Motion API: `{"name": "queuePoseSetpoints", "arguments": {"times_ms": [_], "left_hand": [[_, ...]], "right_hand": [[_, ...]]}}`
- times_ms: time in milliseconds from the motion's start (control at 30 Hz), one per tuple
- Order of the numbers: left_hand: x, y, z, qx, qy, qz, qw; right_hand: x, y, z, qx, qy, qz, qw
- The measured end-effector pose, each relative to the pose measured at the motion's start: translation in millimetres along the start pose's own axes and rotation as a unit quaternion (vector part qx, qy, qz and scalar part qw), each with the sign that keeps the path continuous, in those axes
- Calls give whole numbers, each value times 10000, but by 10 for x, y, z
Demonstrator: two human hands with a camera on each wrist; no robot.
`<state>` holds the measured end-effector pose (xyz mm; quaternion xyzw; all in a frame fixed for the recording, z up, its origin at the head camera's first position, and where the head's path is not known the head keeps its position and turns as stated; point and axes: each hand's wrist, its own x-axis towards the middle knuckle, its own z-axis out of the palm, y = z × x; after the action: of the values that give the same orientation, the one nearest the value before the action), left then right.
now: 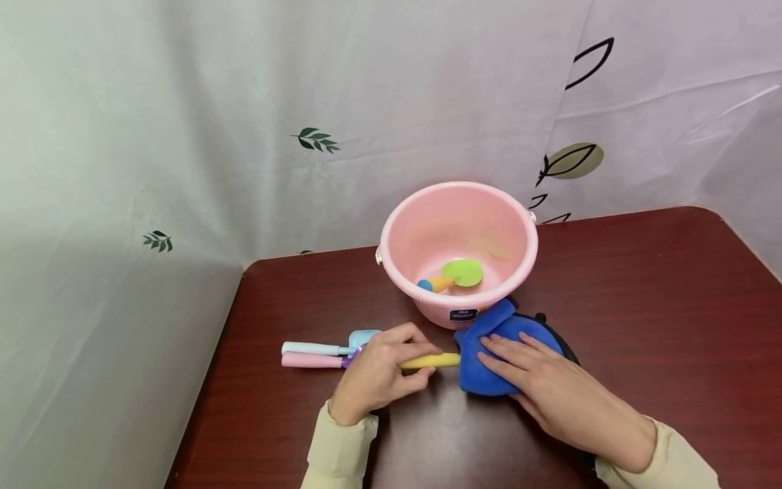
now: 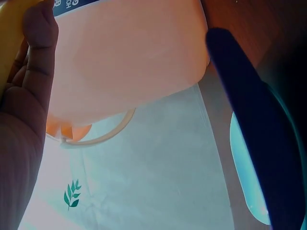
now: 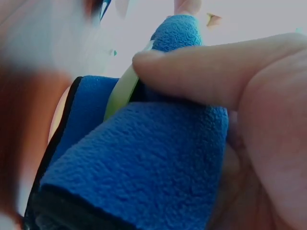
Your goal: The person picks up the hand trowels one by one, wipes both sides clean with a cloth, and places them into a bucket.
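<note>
My left hand (image 1: 381,367) pinches the yellow handle (image 1: 436,360) of a small shovel-like tool, just in front of the bucket. The tool's far end lies inside a blue cloth (image 1: 479,363) with black edging. My right hand (image 1: 550,387) holds that cloth, its fingers spread over the top. In the right wrist view, the thumb (image 3: 192,72) presses on a pale green edge (image 3: 120,96) between the cloth folds; most of this end is hidden. Close behind both hands stands a pink bucket (image 1: 397,272), with a toy shovel (image 1: 463,272) with a green blade and orange-blue handle inside.
Left of my left hand, two more tools lie on the dark red table (image 1: 660,326): one with a light blue handle (image 1: 311,348), one with a pink handle (image 1: 311,360). A pale curtain (image 1: 379,102) with leaf prints hangs behind the table.
</note>
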<state>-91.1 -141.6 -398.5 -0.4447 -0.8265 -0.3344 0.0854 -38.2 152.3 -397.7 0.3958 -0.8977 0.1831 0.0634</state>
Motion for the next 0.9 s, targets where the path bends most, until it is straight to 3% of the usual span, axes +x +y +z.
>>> {"name": "queuePoseSetpoints", "arguments": {"times_ms": [400, 900], "left_hand": [[-27, -13, -57, -28, 47, -12, 10000], [-81, -38, -119, -212, -18, -237, 9995]], "right_hand": [[25, 36, -61, -201, -203, 356, 9990], [-34, 132, -74, -347, 411, 398, 9978]]}}
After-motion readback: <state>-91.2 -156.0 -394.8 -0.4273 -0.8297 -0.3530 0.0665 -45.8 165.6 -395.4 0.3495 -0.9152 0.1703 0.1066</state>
